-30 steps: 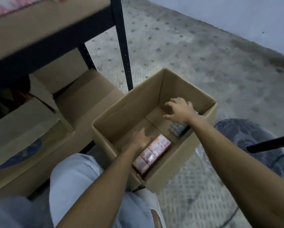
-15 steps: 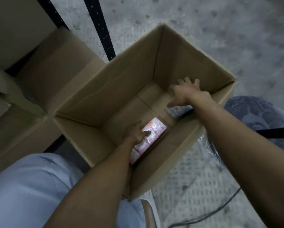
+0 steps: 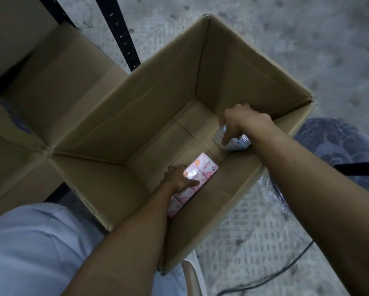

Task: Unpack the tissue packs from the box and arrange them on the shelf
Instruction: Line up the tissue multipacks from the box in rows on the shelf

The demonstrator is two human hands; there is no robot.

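Note:
An open brown cardboard box (image 3: 162, 99) stands on the floor in front of me. At its bottom, against the near wall, lies a pink tissue pack (image 3: 202, 168). My left hand (image 3: 179, 178) rests on that pack with its fingers curled over the near part. Further right in the box a grey-blue tissue pack (image 3: 235, 144) lies against the right wall. My right hand (image 3: 239, 120) closes round it from above, thumb down its left side. The shelf's boards are out of view; only its black uprights (image 3: 117, 30) show behind the box.
Other cardboard boxes (image 3: 51, 73) sit to the left under the shelf frame. A dark round object in plastic wrap (image 3: 337, 144) and a black cable (image 3: 286, 268) lie on the concrete floor to the right. My pale trouser leg (image 3: 29, 248) is at the lower left.
The view has tipped down and closer over the box. My left hand slid onto the pink pack, and my right hand dropped from the rim onto the grey-blue pack and closed on it.

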